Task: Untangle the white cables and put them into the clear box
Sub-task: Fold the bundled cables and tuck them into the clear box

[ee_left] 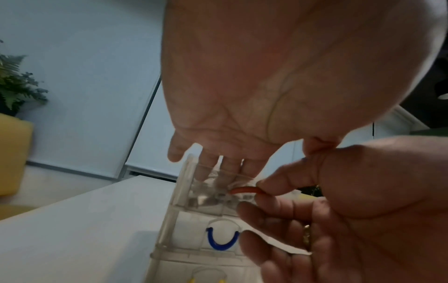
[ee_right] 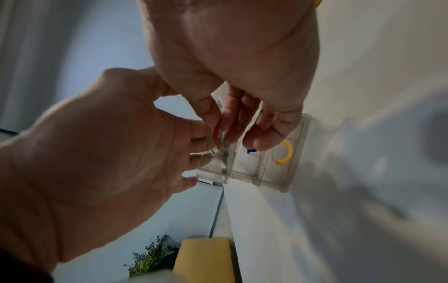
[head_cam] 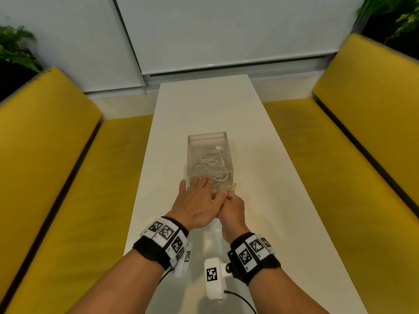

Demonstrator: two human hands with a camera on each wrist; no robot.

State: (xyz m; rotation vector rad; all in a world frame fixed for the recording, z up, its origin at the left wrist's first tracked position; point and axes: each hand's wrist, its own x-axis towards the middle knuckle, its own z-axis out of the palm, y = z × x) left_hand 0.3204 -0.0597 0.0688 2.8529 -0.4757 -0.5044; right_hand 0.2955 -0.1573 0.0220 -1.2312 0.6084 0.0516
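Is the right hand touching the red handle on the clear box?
Touching. In the right wrist view, the right hand pinches the red handle of the clear box between thumb and finger; the left wrist view agrees.

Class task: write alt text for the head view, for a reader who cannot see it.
Two bare hands, left hand and right hand, meet at the near end of a clear box holding coiled white cables, on a white table between yellow benches.

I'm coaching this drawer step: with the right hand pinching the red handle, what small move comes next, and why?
Probably push the top drawer shut by the red handle pinched in the right hand, while the left hand steadies the clear box: the white cables already lie inside.
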